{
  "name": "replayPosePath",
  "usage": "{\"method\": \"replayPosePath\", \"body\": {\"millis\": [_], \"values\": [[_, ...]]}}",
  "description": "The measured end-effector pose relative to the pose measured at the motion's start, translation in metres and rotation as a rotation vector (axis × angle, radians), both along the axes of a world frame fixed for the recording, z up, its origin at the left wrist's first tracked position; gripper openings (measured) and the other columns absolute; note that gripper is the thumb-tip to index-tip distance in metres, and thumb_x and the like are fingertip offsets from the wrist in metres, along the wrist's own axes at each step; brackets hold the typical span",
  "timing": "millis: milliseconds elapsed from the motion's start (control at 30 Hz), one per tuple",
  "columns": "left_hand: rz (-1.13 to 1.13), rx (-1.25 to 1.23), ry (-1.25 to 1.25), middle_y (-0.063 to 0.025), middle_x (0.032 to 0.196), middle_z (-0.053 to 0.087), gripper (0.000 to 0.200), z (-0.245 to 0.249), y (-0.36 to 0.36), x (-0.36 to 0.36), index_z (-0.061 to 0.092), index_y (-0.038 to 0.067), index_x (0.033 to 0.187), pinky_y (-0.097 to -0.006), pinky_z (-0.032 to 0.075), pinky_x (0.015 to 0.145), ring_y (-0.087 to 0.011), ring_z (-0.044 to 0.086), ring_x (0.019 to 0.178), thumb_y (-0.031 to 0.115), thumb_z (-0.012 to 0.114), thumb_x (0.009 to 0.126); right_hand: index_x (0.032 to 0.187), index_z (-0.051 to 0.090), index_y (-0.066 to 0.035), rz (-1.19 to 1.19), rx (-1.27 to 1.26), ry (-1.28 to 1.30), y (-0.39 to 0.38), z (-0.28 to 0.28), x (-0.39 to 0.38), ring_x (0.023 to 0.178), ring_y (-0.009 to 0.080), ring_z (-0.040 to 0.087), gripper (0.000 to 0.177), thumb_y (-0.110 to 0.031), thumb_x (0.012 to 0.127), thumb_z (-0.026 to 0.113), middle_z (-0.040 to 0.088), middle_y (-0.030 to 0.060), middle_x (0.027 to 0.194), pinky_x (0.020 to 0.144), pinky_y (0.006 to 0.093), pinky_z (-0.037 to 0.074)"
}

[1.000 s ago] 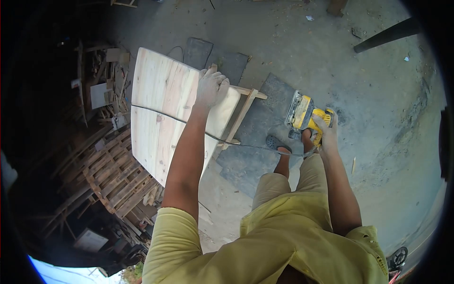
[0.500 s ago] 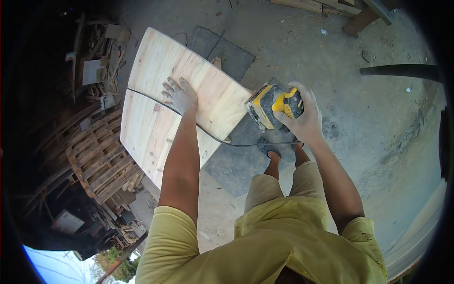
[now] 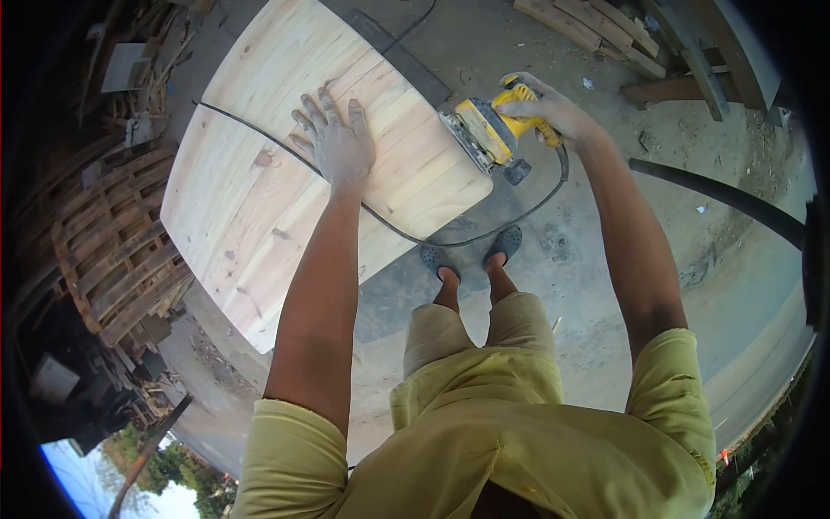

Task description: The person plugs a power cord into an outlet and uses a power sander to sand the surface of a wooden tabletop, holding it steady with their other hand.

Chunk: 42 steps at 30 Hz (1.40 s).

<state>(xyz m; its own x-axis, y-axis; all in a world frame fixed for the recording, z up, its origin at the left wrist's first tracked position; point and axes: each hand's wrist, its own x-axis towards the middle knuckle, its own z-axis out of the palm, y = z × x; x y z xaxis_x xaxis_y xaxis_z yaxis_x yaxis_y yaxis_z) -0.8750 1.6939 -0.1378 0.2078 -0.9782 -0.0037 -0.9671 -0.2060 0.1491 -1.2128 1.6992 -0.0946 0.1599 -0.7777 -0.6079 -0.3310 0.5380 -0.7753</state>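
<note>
A large pale wooden panel (image 3: 268,208) with curved edges lies left of centre. My left hand (image 3: 339,145) rests flat on it with fingers spread, just above a black power cord (image 3: 393,227) that crosses the wood. In my right hand (image 3: 543,105) is a yellow and black power sander (image 3: 491,130), gripped by its yellow handle. The sander is tipped on its side, its pad facing the panel's right edge. The cord runs from the handle's rear in a loop back over the panel.
Wooden pallets (image 3: 117,242) and scrap wood stand at the left. Planks (image 3: 588,30) lie at the top right, near a wooden frame (image 3: 692,86). A dark curved bar (image 3: 718,192) juts in from the right. My feet are on a dark mat below the panel.
The view has shifted, and the panel appears closer and further left. The sander has turned, with its pad now at the panel's edge and its handle and cord plainly visible. My left hand stays flat.
</note>
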Motion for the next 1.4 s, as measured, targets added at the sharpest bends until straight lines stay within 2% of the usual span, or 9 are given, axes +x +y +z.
{"method": "replayPosePath", "body": {"millis": [67,267,400,467,567,900,1000,1067,1400], "values": [[0.017,-0.002,0.012,-0.0178,0.17,0.014,0.071,0.0,-0.002,0.0,0.023,0.012,0.163,-0.0599,0.002,0.124,-0.0408,0.006,0.157,0.054,0.029,0.106,0.135,0.056,-0.011,-0.056,0.177,-0.269,0.015,-0.02,-0.018,0.073,0.0043,0.063,0.068,-0.034,0.078,0.086,0.068,0.0081,0.103,0.05,0.0163,0.049],[0.019,-0.039,0.006,-0.0164,0.17,0.014,0.07,-0.009,0.002,0.006,0.022,0.013,0.163,-0.0609,-0.003,0.124,-0.0403,0.005,0.157,0.054,0.025,0.106,0.133,0.057,-0.011,-0.228,0.1,-0.125,0.083,0.012,-0.011,0.062,0.0033,0.058,0.073,-0.035,0.072,0.09,0.068,0.0041,0.096,0.045,0.0167,0.042],[0.011,-0.061,-0.016,-0.0147,0.17,0.014,0.066,-0.011,-0.001,0.008,0.023,0.015,0.163,-0.0605,-0.003,0.124,-0.0397,0.004,0.157,0.05,0.025,0.107,0.134,0.054,-0.011,-0.156,-0.228,0.206,0.097,0.049,0.027,0.08,0.0153,0.066,0.072,-0.03,0.075,0.089,0.066,0.0078,0.102,0.067,0.0303,0.057],[0.014,-0.065,-0.009,-0.014,0.17,0.014,0.065,-0.011,0.0,0.007,0.024,0.015,0.163,-0.0602,-0.003,0.124,-0.0394,0.004,0.157,0.048,0.026,0.107,0.138,0.051,-0.014,0.158,-0.554,0.776,0.098,0.081,0.062,0.092,0.0279,0.069,0.072,-0.024,0.076,0.086,0.061,0.0124,0.112,0.08,0.0426,0.058],[0.031,-0.072,-0.009,-0.0143,0.17,0.017,0.06,-0.01,0.0,0.006,0.023,0.019,0.163,-0.0605,0.001,0.124,-0.0395,0.008,0.157,0.042,0.029,0.108,0.14,0.05,-0.017,0.288,-0.558,0.846,0.096,0.102,0.106,0.102,0.0367,0.067,0.073,-0.02,0.076,0.083,0.055,0.0158,0.119,0.082,0.0488,0.058],[0.059,-0.055,0.014,-0.0102,0.171,0.016,0.059,-0.008,0.0,0.007,0.026,0.015,0.162,-0.0591,0.0,0.125,-0.0354,0.007,0.158,0.037,0.029,0.108,0.146,0.044,-0.015,0.315,-0.643,0.928,-0.145,0.064,0.179,0.111,0.0402,0.067,0.082,-0.047,0.079,0.08,0.058,0.0215,0.128,0.09,0.0488,0.057],[0.063,-0.039,0.021,-0.0102,0.171,0.015,0.06,-0.004,0.0,0.004,0.026,0.013,0.162,-0.0591,-0.001,0.125,-0.0352,0.006,0.158,0.037,0.029,0.107,0.148,0.043,-0.015,0.176,-0.577,0.87,-0.197,0.045,0.179,0.112,0.0372,0.068,0.09,-0.051,0.075,0.081,0.058,0.0225,0.135,0.093,0.0454,0.056],[0.069,-0.028,0.029,-0.01,0.171,0.014,0.061,0.0,-0.002,0.006,0.025,0.012,0.163,-0.0591,-0.002,0.125,-0.0352,0.006,0.158,0.038,0.03,0.107,0.15,0.041,-0.014,0.074,-0.228,0.602,-0.212,0.045,0.171,0.116,0.0343,0.067,0.095,-0.052,0.073,0.081,0.057,0.0223,0.139,0.096,0.043,0.055],[0.048,0.132,0.092,-0.0101,0.172,0.008,0.064,0.016,-0.004,0.009,0.02,0.009,0.163,-0.0605,-0.004,0.125,-0.0358,0.001,0.158,0.04,0.029,0.107,0.144,0.045,-0.015,0.42,-0.534,0.918,-0.078,0.103,0.193,0.115,0.0384,0.063,0.078,-0.03,0.078,0.083,0.053,0.0184,0.125,0.091,0.0489,0.056]]}}
